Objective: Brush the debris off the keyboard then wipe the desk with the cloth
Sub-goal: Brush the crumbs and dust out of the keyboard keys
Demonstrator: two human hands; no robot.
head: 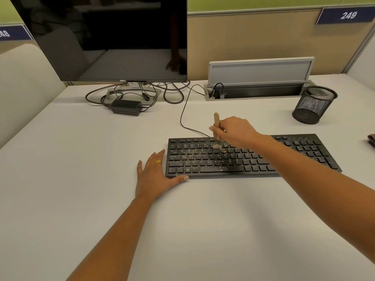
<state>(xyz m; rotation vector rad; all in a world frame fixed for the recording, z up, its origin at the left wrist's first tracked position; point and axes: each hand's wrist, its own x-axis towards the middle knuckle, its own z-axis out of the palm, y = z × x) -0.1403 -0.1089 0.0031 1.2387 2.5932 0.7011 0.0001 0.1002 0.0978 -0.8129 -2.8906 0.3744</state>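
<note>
A black keyboard (205, 162) lies on the pale desk (81, 159), speckled with tan debris across its left and middle keys and near its right end. My right hand (236, 129) grips a small wooden-handled brush (216, 120), its bristles down on the upper key rows. My left hand (154, 175) lies flat on the desk with straight fingers, touching the keyboard's left front corner, thumb along its front edge. A dark cloth-like thing (371, 139) shows at the right frame edge.
A dark monitor (109, 37) stands at the back left over a tangle of cables and a power brick (126, 107). An open cable tray (255, 92) and a black mesh pen cup (313, 104) sit at the back right. The keyboard's cable runs toward the tray.
</note>
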